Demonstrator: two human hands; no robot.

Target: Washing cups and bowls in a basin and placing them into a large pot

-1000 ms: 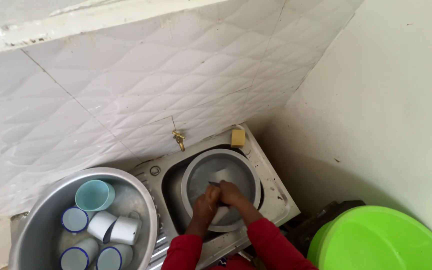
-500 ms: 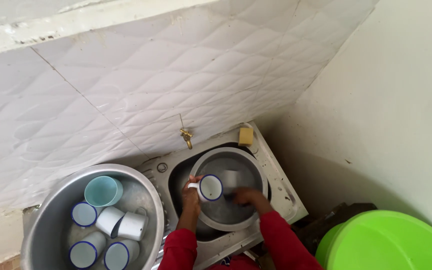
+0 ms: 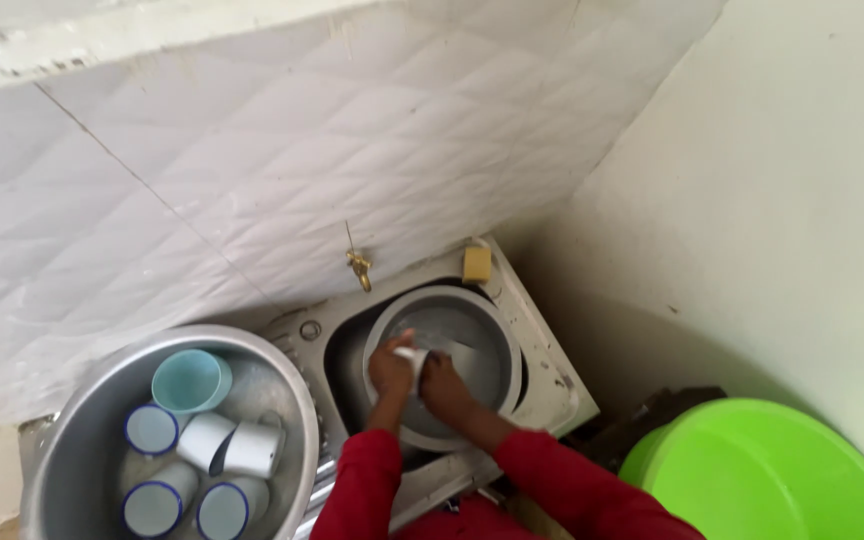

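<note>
A white enamel mug is gripped between the left hand and the right hand, both closed on it, inside the metal basin at lower centre. The basin fills the sink; little room remains at its rim. A large pan of mugs sits just beside, lower left.

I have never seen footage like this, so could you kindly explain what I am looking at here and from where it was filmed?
There is no machine here: a person wears a camera on the head, looking down at their own hands. Left hand and right hand, in red sleeves, together hold a small white mug over a metal basin set in a steel sink. A brass tap and a yellow sponge are behind it. To the left, a large metal bowl holds enamel mugs and a teal cup. A green tub is at lower right.
</note>
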